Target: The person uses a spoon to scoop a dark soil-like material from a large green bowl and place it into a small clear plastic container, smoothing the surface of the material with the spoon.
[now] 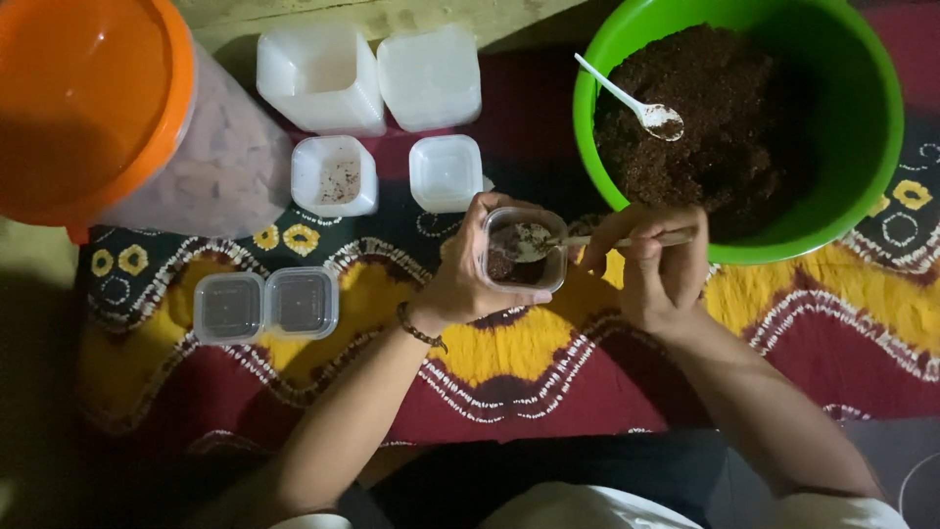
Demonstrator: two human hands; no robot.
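— How is this filling best done?

— The small clear tub (524,250) is kept level and close beside the green basin (734,127), so that spills of the dark crumbly mix (705,118) are avoided; the spoon (587,238) is tipped slowly, I judge.

— Where is the tub held?

— It is wrapped by the left hand (470,274), fingers closed round its wall. The spoon handle is pinched by the right hand (656,264), just below the basin's rim.

Small clear square container (524,250), tilted, partly filled with dark crumbs; pale spoon (587,239) dipped inside.
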